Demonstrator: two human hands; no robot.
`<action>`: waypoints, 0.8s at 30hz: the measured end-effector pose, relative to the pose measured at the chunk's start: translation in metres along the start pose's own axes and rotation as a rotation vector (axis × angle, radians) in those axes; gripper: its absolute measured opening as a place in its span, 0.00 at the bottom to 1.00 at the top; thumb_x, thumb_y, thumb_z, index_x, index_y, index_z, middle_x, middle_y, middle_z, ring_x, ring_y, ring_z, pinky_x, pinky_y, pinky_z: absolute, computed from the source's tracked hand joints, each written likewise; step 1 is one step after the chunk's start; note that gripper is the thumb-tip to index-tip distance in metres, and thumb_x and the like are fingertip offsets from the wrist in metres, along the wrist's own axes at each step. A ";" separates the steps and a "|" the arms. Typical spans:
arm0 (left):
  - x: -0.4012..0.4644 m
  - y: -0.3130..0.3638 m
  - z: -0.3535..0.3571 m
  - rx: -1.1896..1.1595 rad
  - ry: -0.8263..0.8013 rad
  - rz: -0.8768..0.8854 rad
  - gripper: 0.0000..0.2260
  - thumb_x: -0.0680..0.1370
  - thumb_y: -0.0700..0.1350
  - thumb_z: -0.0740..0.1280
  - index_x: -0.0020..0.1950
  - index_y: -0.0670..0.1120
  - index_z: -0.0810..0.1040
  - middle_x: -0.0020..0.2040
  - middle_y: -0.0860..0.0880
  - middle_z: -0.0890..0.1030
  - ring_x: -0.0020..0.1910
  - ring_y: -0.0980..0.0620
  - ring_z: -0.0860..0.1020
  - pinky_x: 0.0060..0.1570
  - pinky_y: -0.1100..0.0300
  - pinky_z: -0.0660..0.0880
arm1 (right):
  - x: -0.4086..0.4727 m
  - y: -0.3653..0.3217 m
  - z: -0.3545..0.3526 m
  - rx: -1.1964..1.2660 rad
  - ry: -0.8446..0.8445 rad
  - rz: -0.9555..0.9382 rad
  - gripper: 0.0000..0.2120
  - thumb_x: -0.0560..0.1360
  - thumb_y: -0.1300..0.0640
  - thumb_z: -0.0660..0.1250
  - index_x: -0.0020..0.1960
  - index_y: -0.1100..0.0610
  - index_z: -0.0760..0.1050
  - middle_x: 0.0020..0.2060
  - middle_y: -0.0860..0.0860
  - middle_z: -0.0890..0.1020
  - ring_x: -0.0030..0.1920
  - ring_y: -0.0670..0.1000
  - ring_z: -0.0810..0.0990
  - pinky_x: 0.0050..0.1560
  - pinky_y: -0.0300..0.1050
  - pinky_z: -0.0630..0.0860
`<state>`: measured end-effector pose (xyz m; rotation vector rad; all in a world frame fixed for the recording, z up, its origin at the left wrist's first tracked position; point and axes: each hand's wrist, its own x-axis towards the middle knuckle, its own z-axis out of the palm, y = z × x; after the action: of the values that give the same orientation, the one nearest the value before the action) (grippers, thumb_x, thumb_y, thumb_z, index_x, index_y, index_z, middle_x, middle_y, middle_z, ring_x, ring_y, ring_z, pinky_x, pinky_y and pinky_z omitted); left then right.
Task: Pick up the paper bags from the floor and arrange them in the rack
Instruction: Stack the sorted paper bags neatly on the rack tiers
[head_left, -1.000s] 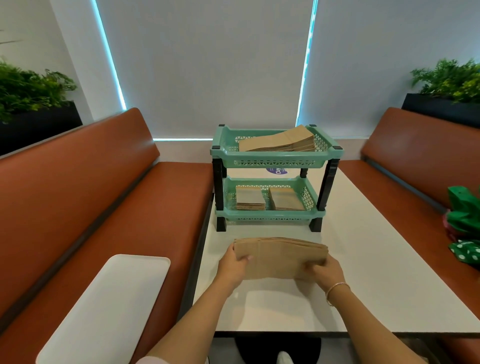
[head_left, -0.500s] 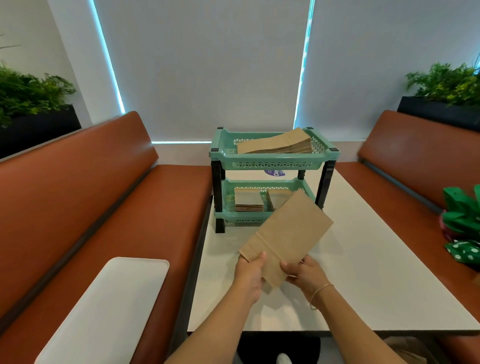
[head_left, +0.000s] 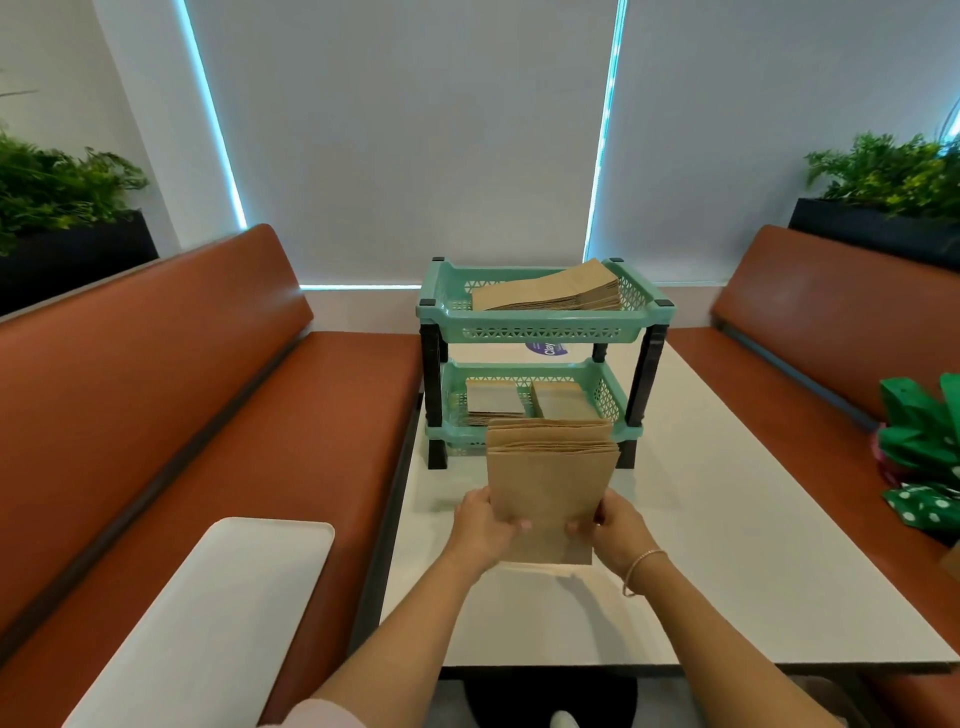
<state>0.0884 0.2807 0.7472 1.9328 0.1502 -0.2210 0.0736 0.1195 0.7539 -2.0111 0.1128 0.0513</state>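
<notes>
So this is mid-placement: both hands have a stack of bags (head_left: 550, 483) held over the table (head_left: 727, 545), right in front of the rack (head_left: 543, 332). Left hand (head_left: 480, 527) and right hand (head_left: 615, 530) each pinch a side of the stack near its bottom edge, thumbs on top. The top tier already has a pile and the lower tier has two smaller ones. Next move, I'd guess, is sliding this stack into a tier, though I can't tell which one. Compared with half a second ago, the stack was tilted diagonally and is now squared up, long side pointing at the rack and a bit closer to it.
</notes>
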 end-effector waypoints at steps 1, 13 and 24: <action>-0.002 0.001 0.000 -0.035 -0.016 0.003 0.22 0.74 0.39 0.70 0.67 0.46 0.71 0.63 0.48 0.76 0.62 0.47 0.74 0.62 0.58 0.71 | 0.000 0.000 0.001 0.003 0.012 0.004 0.15 0.74 0.69 0.65 0.54 0.52 0.70 0.49 0.50 0.78 0.52 0.53 0.75 0.58 0.48 0.73; -0.017 -0.019 0.004 -0.109 -0.045 -0.030 0.04 0.77 0.36 0.64 0.47 0.40 0.79 0.42 0.43 0.80 0.41 0.47 0.78 0.36 0.61 0.76 | -0.004 0.029 0.018 -0.240 -0.008 0.141 0.10 0.77 0.68 0.59 0.42 0.56 0.69 0.39 0.50 0.74 0.42 0.52 0.72 0.47 0.41 0.76; -0.004 0.002 0.007 -0.185 -0.004 -0.122 0.25 0.69 0.37 0.75 0.65 0.45 0.73 0.61 0.47 0.79 0.60 0.47 0.76 0.61 0.56 0.73 | -0.002 0.019 0.008 -0.163 -0.042 0.171 0.20 0.71 0.69 0.65 0.62 0.59 0.74 0.55 0.56 0.79 0.52 0.55 0.76 0.58 0.48 0.74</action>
<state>0.0845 0.2738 0.7475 1.7413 0.2774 -0.2820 0.0693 0.1186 0.7341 -2.1578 0.2604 0.2178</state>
